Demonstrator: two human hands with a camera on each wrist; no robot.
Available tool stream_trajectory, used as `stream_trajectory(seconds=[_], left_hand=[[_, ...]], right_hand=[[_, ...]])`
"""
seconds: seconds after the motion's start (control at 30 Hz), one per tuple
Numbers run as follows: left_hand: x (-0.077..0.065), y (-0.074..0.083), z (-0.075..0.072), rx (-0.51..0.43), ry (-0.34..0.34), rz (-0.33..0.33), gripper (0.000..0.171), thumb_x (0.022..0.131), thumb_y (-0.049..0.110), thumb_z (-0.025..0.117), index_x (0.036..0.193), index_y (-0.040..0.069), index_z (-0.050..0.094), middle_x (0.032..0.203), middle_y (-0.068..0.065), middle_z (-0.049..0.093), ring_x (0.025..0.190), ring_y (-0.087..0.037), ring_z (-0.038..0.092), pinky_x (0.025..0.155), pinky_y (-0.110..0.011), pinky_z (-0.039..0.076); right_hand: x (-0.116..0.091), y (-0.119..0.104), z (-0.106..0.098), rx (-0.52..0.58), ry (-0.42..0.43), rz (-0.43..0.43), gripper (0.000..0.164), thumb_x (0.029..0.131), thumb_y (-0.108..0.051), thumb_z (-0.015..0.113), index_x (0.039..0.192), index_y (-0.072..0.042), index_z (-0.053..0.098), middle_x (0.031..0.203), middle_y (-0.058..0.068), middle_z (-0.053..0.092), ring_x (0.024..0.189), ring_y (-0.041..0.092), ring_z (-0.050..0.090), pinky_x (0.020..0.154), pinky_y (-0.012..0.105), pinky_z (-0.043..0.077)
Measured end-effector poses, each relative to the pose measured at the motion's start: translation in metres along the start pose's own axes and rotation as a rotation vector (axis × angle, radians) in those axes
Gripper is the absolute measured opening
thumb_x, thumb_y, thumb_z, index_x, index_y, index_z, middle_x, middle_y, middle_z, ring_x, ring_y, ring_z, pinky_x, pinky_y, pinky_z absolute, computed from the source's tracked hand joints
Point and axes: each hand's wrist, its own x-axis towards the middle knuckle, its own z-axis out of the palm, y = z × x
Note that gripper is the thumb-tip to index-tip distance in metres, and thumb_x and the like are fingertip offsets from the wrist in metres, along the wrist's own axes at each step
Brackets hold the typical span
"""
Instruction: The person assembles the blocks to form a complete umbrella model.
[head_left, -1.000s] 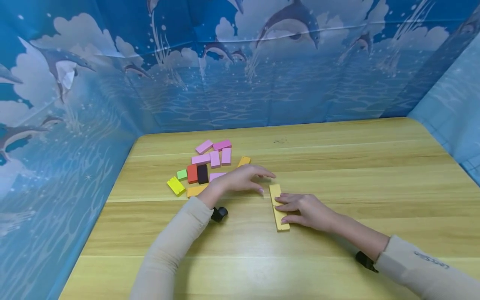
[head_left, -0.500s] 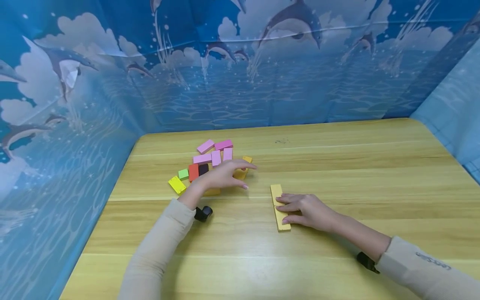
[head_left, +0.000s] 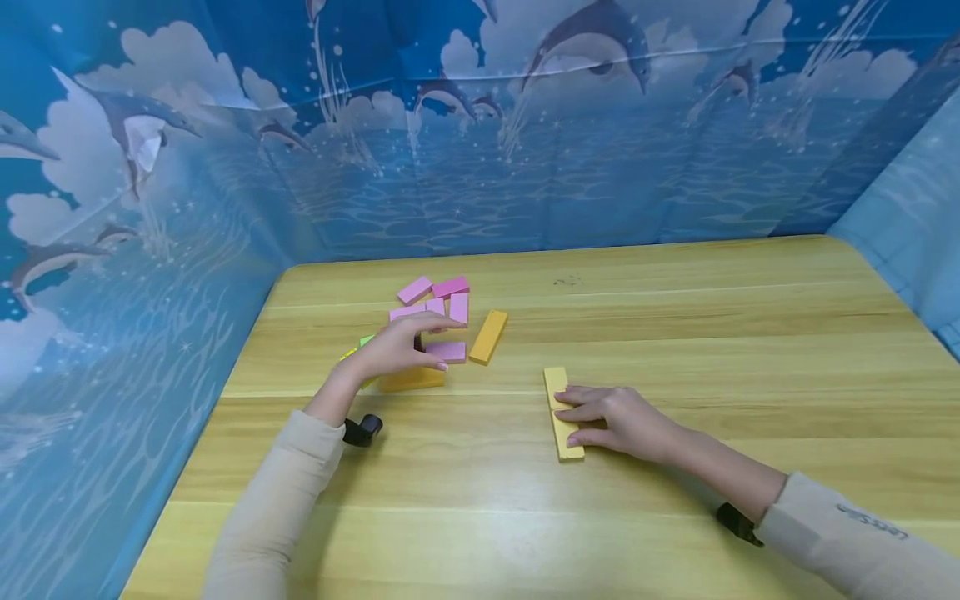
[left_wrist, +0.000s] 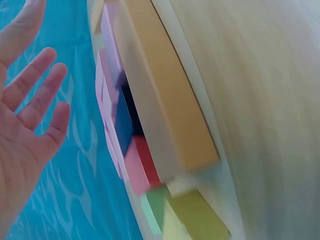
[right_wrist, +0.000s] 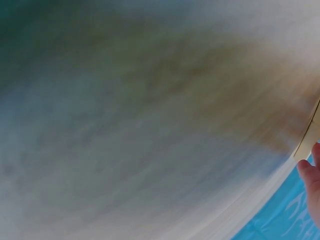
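My left hand (head_left: 390, 346) hovers over a group of coloured blocks, its fingers apart and holding nothing. Below it lie an orange block (head_left: 412, 381) and a light purple block (head_left: 446, 352). The left wrist view shows that orange block (left_wrist: 165, 90) up close, with a red block (left_wrist: 142, 165) and a black block (left_wrist: 132, 110) behind it. With spread fingertips, my right hand (head_left: 622, 423) rests on two pale yellow blocks (head_left: 556, 380) laid end to end. Only a few right fingertips (right_wrist: 306, 170) show at the edge of the right wrist view.
Several pink blocks (head_left: 450, 287) lie behind the left hand. Another orange block (head_left: 489, 337) sits right of the group. A green block (left_wrist: 155, 205) and a yellow block (left_wrist: 197, 215) are at its left end. A blue dolphin-print curtain (head_left: 480, 183) borders the wooden table (head_left: 712, 333).
My left hand has moved left, away from the pale yellow blocks and over the coloured group, uncovering the orange block on the right. My right hand has stayed on the pale yellow blocks.
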Motion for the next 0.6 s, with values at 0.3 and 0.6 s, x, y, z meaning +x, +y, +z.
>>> stream_trajectory(seconds=[0.3,0.6], left_hand=[[-0.028,-0.018,-0.013,0.02,0.078,-0.089,0.061,0.077,0.015,0.077,0.132,0.005,0.053,0.133,-0.008,0.052,0.125,-0.027,0.043,0.101,-0.046,0.035],[-0.063,-0.035,-0.025,0.021,0.141,-0.199,0.061,0.075,0.016,0.078,0.131,0.007,0.054,0.132,-0.012,0.052,0.117,-0.031,0.048,0.097,-0.053,0.036]], right_hand=[[0.001,0.0,0.0,0.003,0.012,-0.013,0.038,0.079,-0.024,0.074,0.108,-0.001,0.069,0.118,0.015,0.062,0.112,0.033,0.056,0.087,0.047,0.046],[0.001,0.001,0.0,0.005,0.006,-0.01,0.038,0.08,-0.025,0.073,0.109,-0.001,0.069,0.118,0.016,0.062,0.112,0.034,0.056,0.087,0.047,0.046]])
